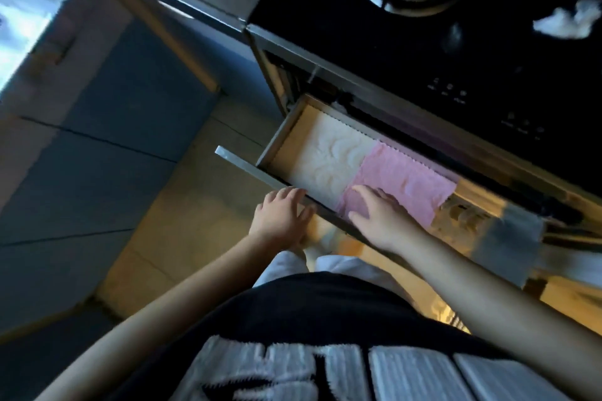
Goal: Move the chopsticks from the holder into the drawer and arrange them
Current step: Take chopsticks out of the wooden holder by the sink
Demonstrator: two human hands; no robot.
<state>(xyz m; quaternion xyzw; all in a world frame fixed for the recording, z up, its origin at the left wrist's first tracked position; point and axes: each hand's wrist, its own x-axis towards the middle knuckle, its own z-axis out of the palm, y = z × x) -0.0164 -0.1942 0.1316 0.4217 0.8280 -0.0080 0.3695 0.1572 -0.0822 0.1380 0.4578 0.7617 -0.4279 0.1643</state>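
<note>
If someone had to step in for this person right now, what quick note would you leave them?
Left hand: empty, resting on the open drawer's front edge.
Right hand: empty, fingers spread flat on the pink cloth inside the drawer, beside a white cloth.
Chopsticks and holder: not in view.
Done: drawer open and lined.
Left: fetch the chopsticks, lay them in the drawer, arrange them.

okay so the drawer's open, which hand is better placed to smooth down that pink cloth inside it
Probably the right hand: it already lies spread on the pink cloth inside the drawer. The left hand rests on the drawer's front edge, outside it.
</note>
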